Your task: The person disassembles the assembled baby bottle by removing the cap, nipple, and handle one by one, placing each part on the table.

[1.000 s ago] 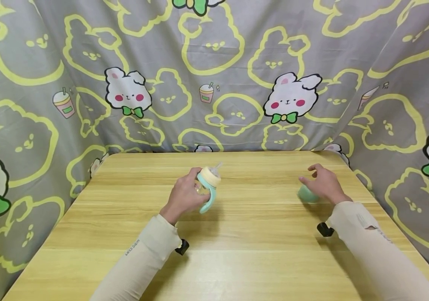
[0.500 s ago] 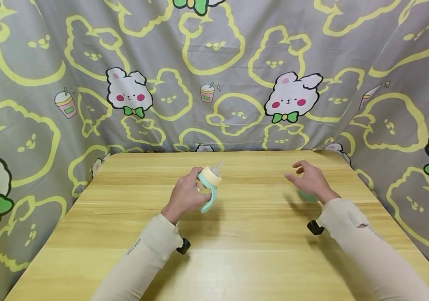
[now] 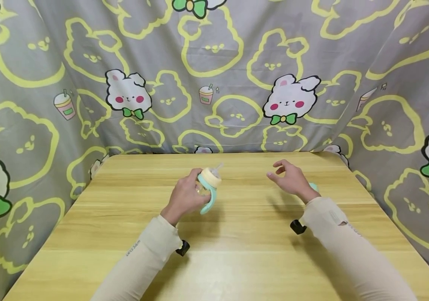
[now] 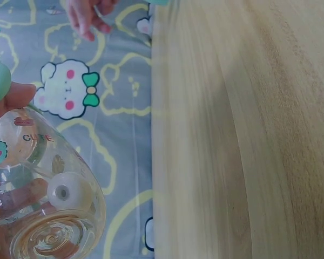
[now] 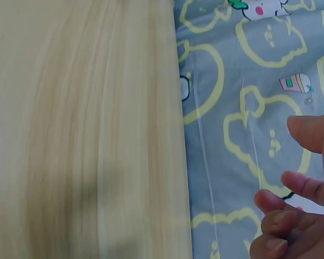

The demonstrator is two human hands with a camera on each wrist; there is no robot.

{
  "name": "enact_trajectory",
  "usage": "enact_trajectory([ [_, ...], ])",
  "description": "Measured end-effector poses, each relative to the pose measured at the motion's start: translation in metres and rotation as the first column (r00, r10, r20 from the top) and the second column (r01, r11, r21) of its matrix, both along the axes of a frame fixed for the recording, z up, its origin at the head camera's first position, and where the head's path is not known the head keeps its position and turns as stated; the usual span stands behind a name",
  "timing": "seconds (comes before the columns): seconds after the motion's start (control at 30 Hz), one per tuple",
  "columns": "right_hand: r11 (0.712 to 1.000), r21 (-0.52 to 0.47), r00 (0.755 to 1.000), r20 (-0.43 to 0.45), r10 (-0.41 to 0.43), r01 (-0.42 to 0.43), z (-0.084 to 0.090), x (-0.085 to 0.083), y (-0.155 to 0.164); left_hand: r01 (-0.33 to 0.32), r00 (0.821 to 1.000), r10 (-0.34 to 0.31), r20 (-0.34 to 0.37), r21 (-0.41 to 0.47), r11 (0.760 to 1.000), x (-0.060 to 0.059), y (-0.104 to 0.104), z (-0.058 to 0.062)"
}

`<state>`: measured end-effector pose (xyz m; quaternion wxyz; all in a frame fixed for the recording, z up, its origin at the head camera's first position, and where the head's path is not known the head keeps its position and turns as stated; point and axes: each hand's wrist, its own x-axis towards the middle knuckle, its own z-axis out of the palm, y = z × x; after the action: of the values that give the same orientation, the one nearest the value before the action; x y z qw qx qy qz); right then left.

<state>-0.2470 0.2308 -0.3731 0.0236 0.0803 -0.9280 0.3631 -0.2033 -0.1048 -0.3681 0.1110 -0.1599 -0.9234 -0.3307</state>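
Left hand (image 3: 186, 194) grasping clear baby bottle (image 3: 203, 189), tilted, at hand's right side above wooden table (image 3: 237, 255); teat (image 3: 216, 170) aimed away, rightward; right hand (image 3: 289, 179) free, loosely bent, apart from bottle; mint-green object (image 3: 313, 186) mostly hidden behind right wrist.

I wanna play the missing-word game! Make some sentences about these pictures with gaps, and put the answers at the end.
1. The hand gripping the baby bottle is the person's ____ one.
2. The right hand is holding ____.
3. Capital letters printed on the baby bottle spell ____.
4. The bows on the curtain are mostly ____.

Missing words: left; nothing; CUTE; green.
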Motion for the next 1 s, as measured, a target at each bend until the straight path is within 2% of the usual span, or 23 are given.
enact_trajectory([
  [0.3, 0.998, -0.048, 0.999, -0.039, 0.031, -0.033, 0.000, -0.004, -0.027, 0.000, 1.000, 0.000, -0.008, -0.004, 1.000, 0.000, 0.003, -0.002],
  [0.43, 0.996, -0.080, 0.999, -0.029, 0.043, -0.045, 0.000, -0.005, -0.037, -0.001, 1.000, 0.001, -0.012, -0.005, 1.000, -0.001, 0.004, -0.002],
  [0.8, 0.973, -0.194, 0.992, -0.056, 0.115, -0.124, 0.002, -0.003, -0.066, -0.016, 1.000, 0.016, 0.015, -0.014, 1.000, -0.002, 0.008, 0.000],
  [1.0, 0.965, -0.211, 0.988, -0.059, 0.146, -0.155, 0.004, 0.001, -0.080, -0.011, 1.000, 0.011, 0.022, -0.010, 1.000, -0.003, 0.013, 0.002],
])
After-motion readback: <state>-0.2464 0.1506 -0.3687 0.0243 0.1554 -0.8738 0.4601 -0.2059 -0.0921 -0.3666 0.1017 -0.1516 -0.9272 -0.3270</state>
